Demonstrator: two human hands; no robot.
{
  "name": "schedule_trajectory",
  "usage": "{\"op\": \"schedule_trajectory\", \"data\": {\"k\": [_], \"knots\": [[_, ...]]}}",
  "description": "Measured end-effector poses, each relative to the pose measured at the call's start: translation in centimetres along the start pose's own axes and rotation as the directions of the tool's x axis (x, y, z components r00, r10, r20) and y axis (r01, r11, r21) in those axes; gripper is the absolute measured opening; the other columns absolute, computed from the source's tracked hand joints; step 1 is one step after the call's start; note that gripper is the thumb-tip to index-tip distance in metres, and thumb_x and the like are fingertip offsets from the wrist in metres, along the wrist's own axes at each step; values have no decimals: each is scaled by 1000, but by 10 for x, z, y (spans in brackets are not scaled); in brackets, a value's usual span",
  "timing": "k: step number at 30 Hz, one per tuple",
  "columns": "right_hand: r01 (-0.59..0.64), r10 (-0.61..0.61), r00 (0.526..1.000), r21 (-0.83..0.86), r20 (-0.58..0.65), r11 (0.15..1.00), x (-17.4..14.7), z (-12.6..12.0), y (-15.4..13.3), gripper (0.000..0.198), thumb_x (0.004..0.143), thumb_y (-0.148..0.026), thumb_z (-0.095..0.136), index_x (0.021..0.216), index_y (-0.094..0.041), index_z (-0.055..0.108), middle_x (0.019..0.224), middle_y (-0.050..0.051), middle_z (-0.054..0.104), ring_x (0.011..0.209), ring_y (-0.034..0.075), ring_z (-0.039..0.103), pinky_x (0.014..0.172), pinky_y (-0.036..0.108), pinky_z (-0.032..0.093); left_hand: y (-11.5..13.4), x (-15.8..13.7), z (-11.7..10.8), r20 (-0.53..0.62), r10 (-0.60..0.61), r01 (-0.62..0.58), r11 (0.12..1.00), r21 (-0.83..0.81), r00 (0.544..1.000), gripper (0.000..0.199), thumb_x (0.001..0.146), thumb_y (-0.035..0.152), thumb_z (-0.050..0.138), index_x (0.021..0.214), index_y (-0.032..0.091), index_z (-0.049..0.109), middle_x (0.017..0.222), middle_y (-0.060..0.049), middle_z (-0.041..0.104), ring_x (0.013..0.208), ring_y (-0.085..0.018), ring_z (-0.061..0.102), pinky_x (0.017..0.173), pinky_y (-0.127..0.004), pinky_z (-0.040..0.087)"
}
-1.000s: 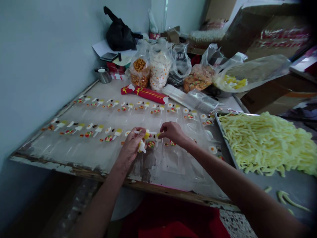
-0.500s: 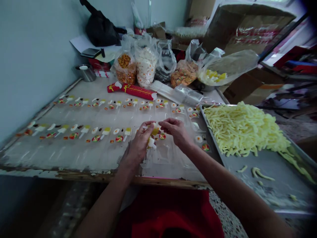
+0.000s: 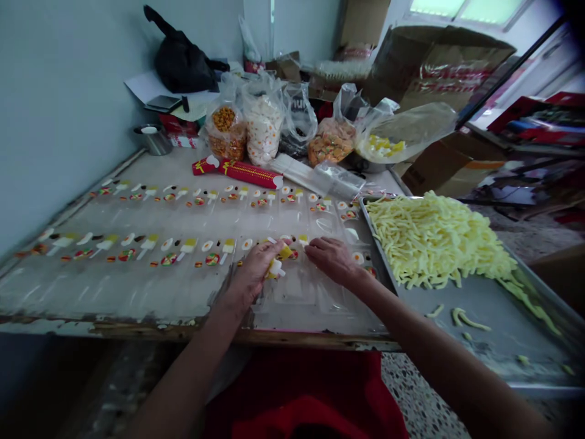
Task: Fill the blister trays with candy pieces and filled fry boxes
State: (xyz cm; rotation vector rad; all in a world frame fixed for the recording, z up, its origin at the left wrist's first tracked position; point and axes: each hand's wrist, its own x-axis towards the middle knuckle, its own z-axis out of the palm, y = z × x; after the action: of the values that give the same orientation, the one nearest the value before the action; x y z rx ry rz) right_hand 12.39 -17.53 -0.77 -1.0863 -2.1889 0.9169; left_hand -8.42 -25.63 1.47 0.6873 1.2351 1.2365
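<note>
On the left, the near row of small pieces is lying along the clear plastic spread over the bench, and a dragging left forearm could be sweeping some out of line. Toward the middle, my left grip is clasping a few yellow-and-white pieces low over the plastic; they are poking out past my thumb at differing angles, so a slackening thumb could be letting one drop among those lying just beyond. Just to the right, my right grip is hanging low with bent fingers, their tips standing beside a lone yellow-and-white piece; I cannot tell whether they are pinching it, and a brush of the fingers could be nudging it askew, or rucking the thin plastic under its neighbours. Farther right, the tray is bearing a heap of pale yellow strands; my right forearm is stretching across its near left side, so an elbow swinging right could be jolting it and scattering the strands
</note>
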Motion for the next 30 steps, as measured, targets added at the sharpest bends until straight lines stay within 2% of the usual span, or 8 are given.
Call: {"op": "schedule_trajectory", "data": {"k": [5, 10, 14, 17, 20, 25, 28, 30], "knots": [[88, -92, 996, -161, -16, 983, 11, -21, -23, 17, 84, -13, 65, 84, -26, 77, 87, 4, 70, 85, 24, 62, 84, 38, 45, -2, 14, 2, 113, -28, 0, 971, 238, 993, 27, 70, 43, 80, 71, 16, 75, 58, -2, 59, 46, -9, 40, 42, -19, 27], [-68, 62, 988, 39, 142, 997, 28, -40, -44, 22, 81, -41, 74, 84, -20, 80, 72, 1, 71, 62, 15, 58, 58, 27, 41, 9, 34, 31, 297, -100, -79, 842, 534, 950, 25, 69, 38, 79, 61, 16, 72, 48, 1, 51, 42, -9, 35, 43, -22, 20], [-127, 85, 979, 228, 184, 965, 34, -57, -32, 20, 72, -36, 76, 72, -16, 74, 61, -1, 66, 55, 12, 54, 51, 23, 38, 19, 46, 57, 357, -87, -187, 725, 663, 930, 25, 72, 41, 76, 68, 16, 75, 49, 3, 48, 45, -9, 36, 46, -23, 21], [-52, 59, 998, 203, -32, 978, 22, -79, -17, 12, 71, -27, 72, 72, -16, 70, 60, -3, 62, 54, 10, 51, 50, 22, 36, 23, 54, 59, 355, -75, -162, 789, 592, 932, 33, 71, 46, 78, 84, 16, 78, 64, 0, 62, 52, -10, 46, 49, -22, 29], [7, -19, 970, -49, -242, 999, -1, -95, 4, 7, 74, -22, 68, 70, -16, 68, 59, -4, 58, 55, 10, 49, 53, 22, 35, 23, 60, 51, 178, -49, -21, 930, 368, 983, 44, 73, 56, 76, 89, 14, 76, 77, -4, 68, 57, -11, 55, 50, -22, 39], [179, -187, 982, -452, 29, 874, -35, -81, 33, 16, 86, -14, 57, 75, -18, 68, 73, 0, 64, 67, 13, 57, 64, 25, 39, 16, 67, 52, -2, -118, 118, 993, 18, 993, 43, 74, 54, 80, 76, 13, 66, 70, -1, 61, 45, -6, 47, 42, -20, 39], [249, -160, 966, -574, 202, 780, -42, -72, 33, 19, 91, -13, 56, 79, -18, 69, 79, 3, 66, 74, 16, 59, 69, 28, 41, 11, 71, 68, 23, -57, 58, 997, -41, 998, 45, 72, 55, 82, 76, 13, 65, 67, 1, 57, 47, -7, 49, 41, -20, 39], [217, -129, 973, -555, 193, 803, -43, -73, 26, 16, 93, -15, 59, 83, -19, 71, 85, 5, 68, 80, 18, 61, 74, 30, 43, 5, 74, 79, 6, 12, -12, 999, -39, 1000, 49, 70, 59, 82, 77, 13, 65, 68, 0, 58, 50, -8, 51, 43, -21, 41]]}}
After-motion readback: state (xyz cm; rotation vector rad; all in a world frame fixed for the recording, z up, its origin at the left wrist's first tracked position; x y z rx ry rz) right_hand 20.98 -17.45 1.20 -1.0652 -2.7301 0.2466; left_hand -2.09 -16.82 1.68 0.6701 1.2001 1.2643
